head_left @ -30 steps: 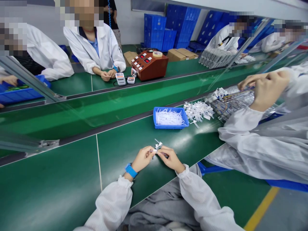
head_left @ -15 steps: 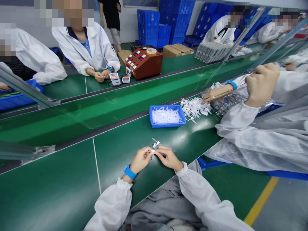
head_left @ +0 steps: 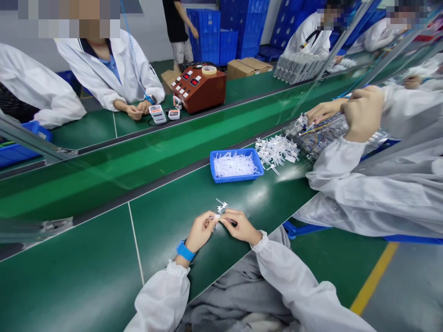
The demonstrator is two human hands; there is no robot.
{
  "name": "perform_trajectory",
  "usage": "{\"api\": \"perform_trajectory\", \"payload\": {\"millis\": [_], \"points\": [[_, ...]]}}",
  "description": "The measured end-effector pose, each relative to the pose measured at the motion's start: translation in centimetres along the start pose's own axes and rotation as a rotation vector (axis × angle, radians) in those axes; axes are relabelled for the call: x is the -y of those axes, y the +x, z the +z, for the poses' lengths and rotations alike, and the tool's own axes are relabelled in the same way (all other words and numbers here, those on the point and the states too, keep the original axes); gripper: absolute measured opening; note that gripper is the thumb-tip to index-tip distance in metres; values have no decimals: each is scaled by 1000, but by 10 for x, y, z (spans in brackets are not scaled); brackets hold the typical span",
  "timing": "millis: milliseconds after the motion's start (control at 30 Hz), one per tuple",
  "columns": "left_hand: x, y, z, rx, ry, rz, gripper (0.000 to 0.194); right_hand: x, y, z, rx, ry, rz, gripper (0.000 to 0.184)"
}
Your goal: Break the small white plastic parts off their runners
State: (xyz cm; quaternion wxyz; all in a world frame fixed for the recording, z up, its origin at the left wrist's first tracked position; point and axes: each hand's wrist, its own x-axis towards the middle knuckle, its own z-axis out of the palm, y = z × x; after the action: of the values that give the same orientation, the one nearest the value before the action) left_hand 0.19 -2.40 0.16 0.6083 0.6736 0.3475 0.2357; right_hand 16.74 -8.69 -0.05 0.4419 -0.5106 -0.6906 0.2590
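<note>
My left hand (head_left: 200, 232) and my right hand (head_left: 242, 225) meet low over the green work surface (head_left: 176, 203), fingertips pinched together. Between them is a small white plastic piece (head_left: 217, 216), gripped from both sides; its exact shape is mostly covered by my fingers. Just beyond the fingertips lie a few little white pieces (head_left: 222, 207) with thin strips. Farther off, a blue tray (head_left: 238, 179) holds many thin translucent white strips (head_left: 235, 165). A loose heap of white plastic pieces (head_left: 277, 150) spreads to the right of the tray.
On the right, a co-worker's hand (head_left: 365, 110) is raised near clear bags (head_left: 314, 138) of wired parts. A sunken green lane (head_left: 145, 154) runs behind my surface. Across it stand a red-brown box with displays (head_left: 207, 90) and another co-worker (head_left: 114, 69). Metal posts (head_left: 341, 50) rise at the sides.
My hands keep the same pinch on the white piece, with little movement. The view has shifted slightly. The co-worker's far hand on the right has moved away from the white heap toward the clear bags.
</note>
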Motion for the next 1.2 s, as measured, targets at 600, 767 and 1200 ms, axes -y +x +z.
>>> {"api": "perform_trajectory", "payload": {"millis": [600,767,1200], "points": [[2,1,1,18,1,21,24,1,1,-2,-10,20,24,22],[-3,0,2,-27,-88,6,24,3,1,-5,-25,53,64,25],[-8,2,-3,-37,-125,7,28,3,-3,-4,90,-5,41,23]]}}
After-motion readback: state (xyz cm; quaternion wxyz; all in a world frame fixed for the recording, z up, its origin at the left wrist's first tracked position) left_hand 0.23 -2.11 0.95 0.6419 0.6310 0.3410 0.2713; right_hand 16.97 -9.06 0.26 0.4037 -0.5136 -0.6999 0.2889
